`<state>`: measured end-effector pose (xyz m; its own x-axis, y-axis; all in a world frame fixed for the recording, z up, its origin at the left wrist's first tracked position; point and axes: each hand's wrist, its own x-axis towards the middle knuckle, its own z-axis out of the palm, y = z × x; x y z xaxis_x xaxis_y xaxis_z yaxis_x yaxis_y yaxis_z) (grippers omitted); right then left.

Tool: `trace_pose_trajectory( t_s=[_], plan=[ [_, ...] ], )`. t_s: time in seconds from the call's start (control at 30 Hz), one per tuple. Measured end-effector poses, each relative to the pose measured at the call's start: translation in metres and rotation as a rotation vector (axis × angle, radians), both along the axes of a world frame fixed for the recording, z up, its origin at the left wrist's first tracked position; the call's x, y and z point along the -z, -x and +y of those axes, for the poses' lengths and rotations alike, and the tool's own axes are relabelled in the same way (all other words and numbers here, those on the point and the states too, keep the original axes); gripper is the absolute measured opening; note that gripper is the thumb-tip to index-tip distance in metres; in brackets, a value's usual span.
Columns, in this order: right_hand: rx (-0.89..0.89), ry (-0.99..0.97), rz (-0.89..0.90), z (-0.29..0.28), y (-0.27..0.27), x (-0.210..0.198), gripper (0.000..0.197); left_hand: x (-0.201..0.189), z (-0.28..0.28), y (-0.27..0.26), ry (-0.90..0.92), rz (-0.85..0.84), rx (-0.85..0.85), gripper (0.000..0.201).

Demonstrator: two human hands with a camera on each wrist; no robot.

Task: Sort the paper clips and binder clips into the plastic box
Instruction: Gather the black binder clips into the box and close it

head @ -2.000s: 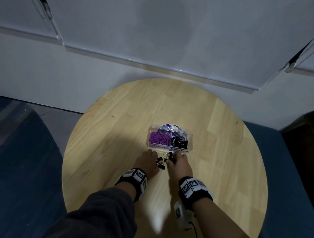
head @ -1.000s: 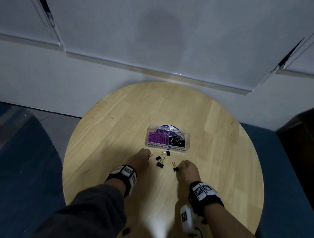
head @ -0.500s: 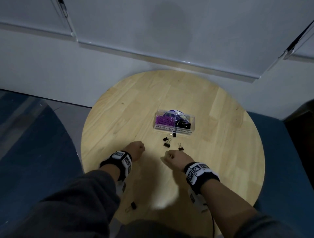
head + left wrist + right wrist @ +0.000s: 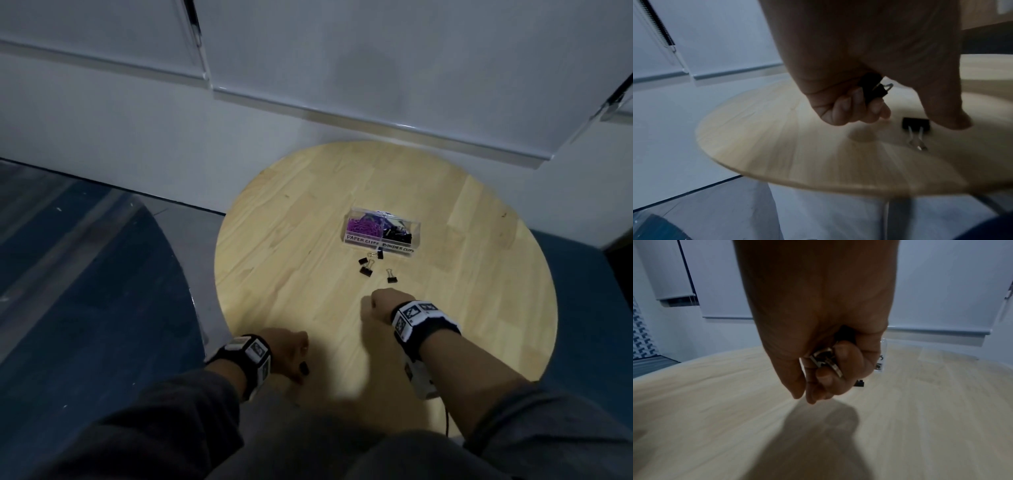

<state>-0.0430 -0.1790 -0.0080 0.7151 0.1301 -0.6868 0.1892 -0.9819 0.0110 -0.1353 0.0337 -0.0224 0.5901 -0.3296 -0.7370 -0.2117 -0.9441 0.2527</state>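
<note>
A clear plastic box [image 4: 381, 244] stands mid-table, purple paper clips [image 4: 362, 227] in its left compartment and black binder clips [image 4: 397, 235] in its right. Several loose binder clips [image 4: 365, 271] lie just in front of it. My right hand [image 4: 378, 303] hovers nearer than those, curled into a fist; the right wrist view shows its fingers [image 4: 846, 368] gripping binder clips [image 4: 825, 360]. My left hand [image 4: 289, 354] is at the table's near-left edge. Its curled fingers [image 4: 846, 107] hold a black binder clip [image 4: 873, 91]. Another binder clip [image 4: 916, 125] lies on the wood under the thumb.
The round wooden table [image 4: 308, 240] stands against a white wall with roller blinds [image 4: 376, 51]. Dark blue floor [image 4: 85, 291] lies to the left, past the table rim. My dark sleeves and lap fill the bottom of the head view.
Both hands have drawn back from the box toward me. The left hand has gone furthest, to the near-left edge where a lone binder clip lay. The loose clips by the box stay put.
</note>
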Motion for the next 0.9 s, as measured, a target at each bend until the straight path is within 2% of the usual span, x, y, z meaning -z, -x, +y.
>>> trace_pose_trajectory(
  t_s=[0.13, 0.23, 0.37, 0.53, 0.63, 0.73, 0.83, 0.9],
  plan=[
    [-0.01, 0.021, -0.028, 0.005, 0.002, -0.004, 0.021, 0.009, -0.007, 0.014, 0.017, -0.073, 0.008, 0.046],
    [-0.009, 0.047, -0.015, 0.004, 0.004, -0.002, 0.011, 0.012, -0.01, 0.014, 0.035, -0.073, -0.043, 0.044],
    [0.02, 0.024, -0.013, 0.0, 0.001, 0.006, 0.022, 0.01, -0.014, -0.001, 0.067, -0.088, -0.136, 0.038],
    [0.112, -0.008, -0.155, -0.011, -0.013, 0.005, 0.032, 0.007, -0.027, -0.047, 0.071, -0.119, -0.241, 0.042],
    [0.218, -0.09, -0.226, -0.017, -0.027, 0.006, 0.038, 0.005, -0.036, -0.081, 0.108, -0.145, -0.316, 0.043],
    [0.241, -0.159, -0.257, -0.02, -0.044, 0.013, 0.043, 0.006, -0.045, -0.119, 0.171, -0.145, -0.414, 0.04],
    [0.357, -0.203, -0.208, -0.024, -0.056, 0.025, 0.051, 0.004, -0.059, -0.15, 0.197, -0.186, -0.399, 0.039],
    [0.423, -0.26, -0.192, -0.027, -0.061, 0.033, 0.042, 0.001, -0.075, -0.164, 0.168, -0.2, -0.361, 0.041]
  ],
)
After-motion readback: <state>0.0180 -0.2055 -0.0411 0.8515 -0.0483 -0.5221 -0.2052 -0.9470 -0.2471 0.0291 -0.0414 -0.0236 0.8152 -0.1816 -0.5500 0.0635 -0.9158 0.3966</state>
